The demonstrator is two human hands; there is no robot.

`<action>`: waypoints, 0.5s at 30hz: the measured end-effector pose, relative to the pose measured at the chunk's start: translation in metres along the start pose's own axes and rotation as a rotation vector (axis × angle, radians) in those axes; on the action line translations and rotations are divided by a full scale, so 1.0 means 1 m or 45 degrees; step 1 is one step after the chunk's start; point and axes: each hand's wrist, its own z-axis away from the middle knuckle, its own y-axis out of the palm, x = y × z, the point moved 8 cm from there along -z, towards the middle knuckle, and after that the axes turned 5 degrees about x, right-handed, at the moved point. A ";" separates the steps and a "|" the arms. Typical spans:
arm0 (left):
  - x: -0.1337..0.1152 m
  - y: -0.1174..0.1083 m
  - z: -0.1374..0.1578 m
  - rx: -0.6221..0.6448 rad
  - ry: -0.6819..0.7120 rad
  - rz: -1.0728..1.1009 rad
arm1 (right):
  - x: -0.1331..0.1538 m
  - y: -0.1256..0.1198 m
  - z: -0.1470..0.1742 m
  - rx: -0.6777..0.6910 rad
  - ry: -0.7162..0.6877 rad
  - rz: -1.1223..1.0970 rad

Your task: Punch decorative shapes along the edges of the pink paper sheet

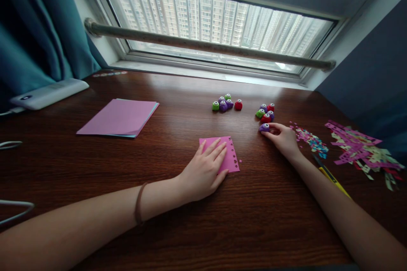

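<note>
- Our right hand [284,138] has its fingertips pinched together on a small purple punch [264,127], which sits on the wooden desk [178,228] at about 3 o'clock from the pink sheet.
- Our left hand [205,169] lies flat, fingers spread and apart, pressing down on the small pink paper [231,157]. It grips nothing, just palm and fingers resting on top.
- That pink paper sits near the middle of the desk, and its right edge shows a row of tiny punched holes. A couple of pink specks lie just beside it at 3 o'clock.
- Right at 12 o'clock from the purple punch we've got a little cluster of punches [266,112], green, red and purple, touching each other.
- A second cluster of punches [226,103] sits at 11 o'clock from the pink paper, well apart from our left hand.
- At 3 o'clock from the right hand there's a pile of confetti bits [311,139], and further out in the same direction a heap of paper strips [362,150], mostly pink.
- A yellow-handled tool [332,178] lies just beside our right forearm, can't tell exactly what it is.
- At 10 o'clock from the left hand, a stack of coloured paper [119,117], pink on top.
- Far at 9 to 10 o'clock, a white power bank [49,93] by the teal curtain [34,29].
</note>
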 end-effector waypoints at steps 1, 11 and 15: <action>0.000 0.000 0.000 0.001 0.003 0.002 | -0.001 0.000 -0.001 -0.019 -0.002 0.011; 0.002 0.000 0.000 -0.031 -0.013 -0.010 | 0.045 0.012 0.020 0.121 -0.227 -0.053; 0.004 0.001 0.001 -0.016 -0.048 0.001 | 0.087 0.050 0.053 0.754 -0.445 -0.208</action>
